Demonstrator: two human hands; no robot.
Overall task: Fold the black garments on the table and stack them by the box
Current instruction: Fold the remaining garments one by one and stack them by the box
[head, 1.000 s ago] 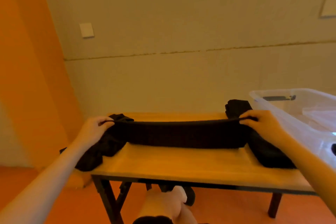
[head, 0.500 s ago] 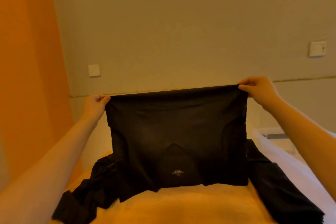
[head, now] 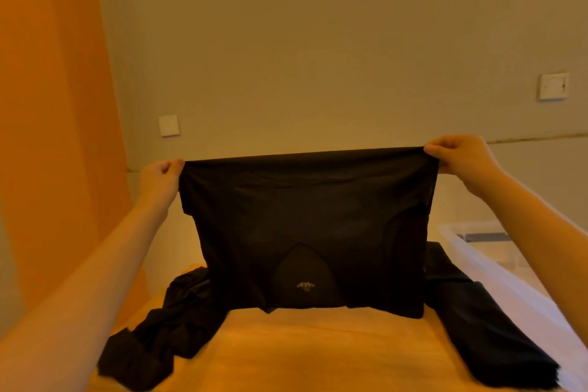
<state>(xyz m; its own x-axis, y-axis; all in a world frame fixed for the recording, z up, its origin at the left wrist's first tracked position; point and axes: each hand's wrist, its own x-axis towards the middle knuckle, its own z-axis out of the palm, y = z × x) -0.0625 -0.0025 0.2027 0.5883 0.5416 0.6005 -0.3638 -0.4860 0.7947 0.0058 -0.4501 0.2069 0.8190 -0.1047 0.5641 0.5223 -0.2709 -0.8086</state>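
1. The black soft-knit shirt looks light and limp, so I'd keep hold at the two top corners; a grip anywhere lower should let it sag.
2. My left hand and right hand each pinch one corner, stretching the edge taut.
3. It hangs above the wooden table, upside down I think, with a small pale mark low down.
4. More crumpled black garments lie on the left; a dark flat pile lies beside the clear plastic box.
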